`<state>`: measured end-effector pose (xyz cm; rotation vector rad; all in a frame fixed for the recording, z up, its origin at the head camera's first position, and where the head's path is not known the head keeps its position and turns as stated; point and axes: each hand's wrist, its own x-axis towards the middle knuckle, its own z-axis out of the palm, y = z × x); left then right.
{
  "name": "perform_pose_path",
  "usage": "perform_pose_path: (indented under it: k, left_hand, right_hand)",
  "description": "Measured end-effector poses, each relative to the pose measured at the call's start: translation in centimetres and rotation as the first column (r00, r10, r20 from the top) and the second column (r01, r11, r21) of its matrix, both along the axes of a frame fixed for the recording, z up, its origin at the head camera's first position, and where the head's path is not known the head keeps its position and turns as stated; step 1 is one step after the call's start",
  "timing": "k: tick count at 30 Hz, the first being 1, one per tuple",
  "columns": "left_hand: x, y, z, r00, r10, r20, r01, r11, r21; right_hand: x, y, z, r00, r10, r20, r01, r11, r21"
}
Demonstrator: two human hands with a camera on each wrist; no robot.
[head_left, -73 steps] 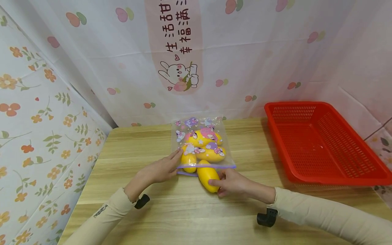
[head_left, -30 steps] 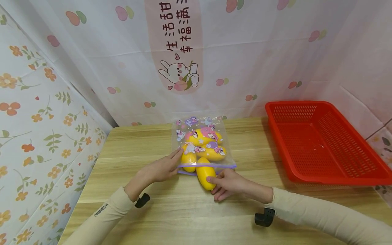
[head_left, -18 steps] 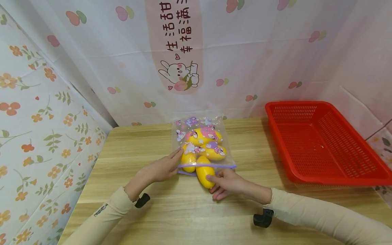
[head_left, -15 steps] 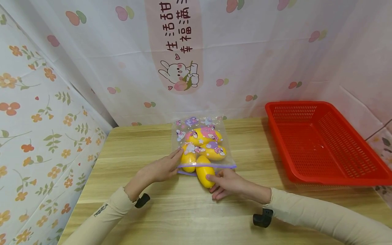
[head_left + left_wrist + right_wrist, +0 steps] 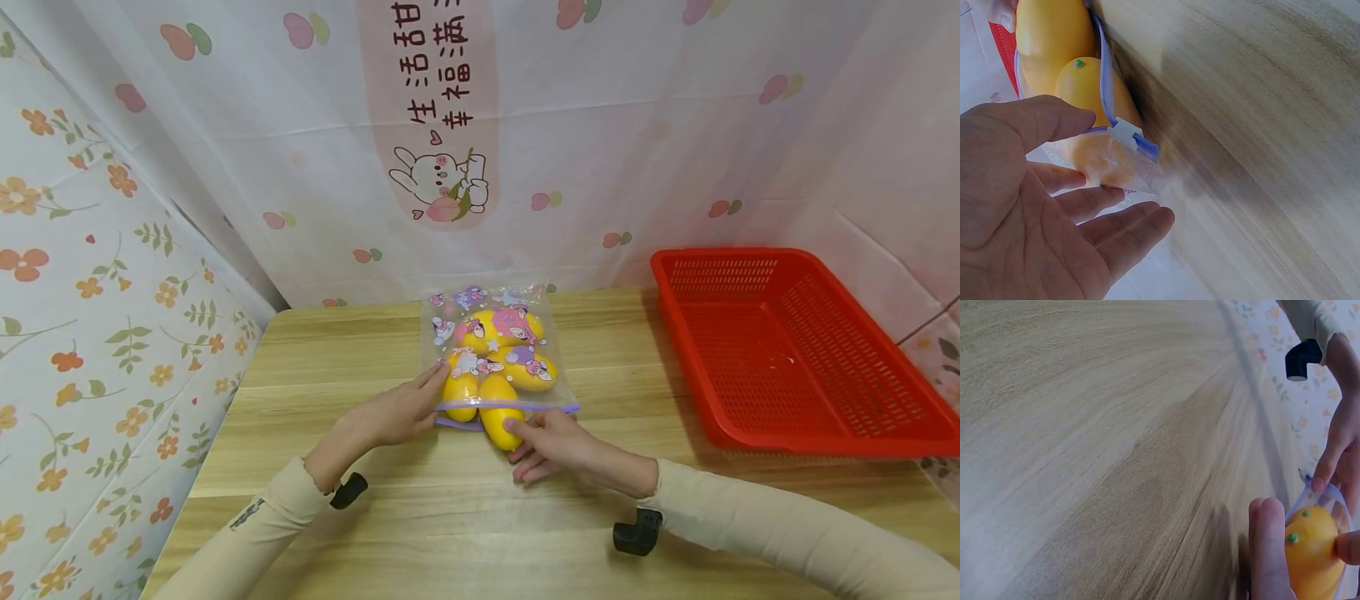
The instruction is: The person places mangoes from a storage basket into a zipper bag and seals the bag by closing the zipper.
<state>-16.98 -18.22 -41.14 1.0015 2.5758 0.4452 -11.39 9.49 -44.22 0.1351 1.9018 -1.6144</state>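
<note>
A clear zip bag point(image 5: 491, 300) with cartoon prints and a purple zip edge lies on the table, its mouth toward me. Several yellow mangoes point(image 5: 461, 392) show through the film. My right hand point(image 5: 558, 446) grips another mango point(image 5: 498, 425), thumb on top; its far part is inside the bag and its near end sticks out. In the right wrist view, green stem nubs show on the mangoes point(image 5: 1313, 556). My left hand point(image 5: 393, 415) rests against the bag's left edge with fingers nearly straight. In the left wrist view, its thumb touches the bag mouth by a white slider point(image 5: 1125, 132).
A red plastic basket point(image 5: 757, 442) with slotted walls stands right of the bag, with nothing visible in it. The wooden table point(image 5: 420, 533) reaches back to a printed curtain point(image 5: 300, 208). A floral cloth point(image 5: 112, 375) hangs at the left.
My right hand has pushed the mango away from me, deeper into the bag. The mango inside at right has shifted slightly right. My left hand has stayed in place.
</note>
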Motion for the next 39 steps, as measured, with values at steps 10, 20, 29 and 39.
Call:
perform_pose_path:
  k: [10,20,29,39]
  left_hand:
    - [-0.15,-0.14,-0.11,1.000,-0.017,0.001,0.017,1.000,0.017]
    - [-0.20,-0.10,-0.05,1.000,-0.015,0.007,0.015,1.000,0.012]
    - [-0.10,-0.01,0.06,1.000,-0.011,0.002,0.011,1.000,0.004]
    - [-0.13,0.12,0.02,0.999,-0.025,-0.027,0.025,1.000,0.013]
  right_hand:
    - [-0.07,0.01,0.12,1.000,0.006,0.028,-0.006,1.000,-0.015]
    - [0.35,0.18,-0.11,0.991,0.100,0.094,-0.091,0.992,-0.092]
    - [0.58,0.17,-0.38,0.986,0.114,0.123,-0.097,0.987,-0.131]
    - [0.77,-0.11,-0.66,0.984,0.132,0.116,-0.112,0.981,-0.160]
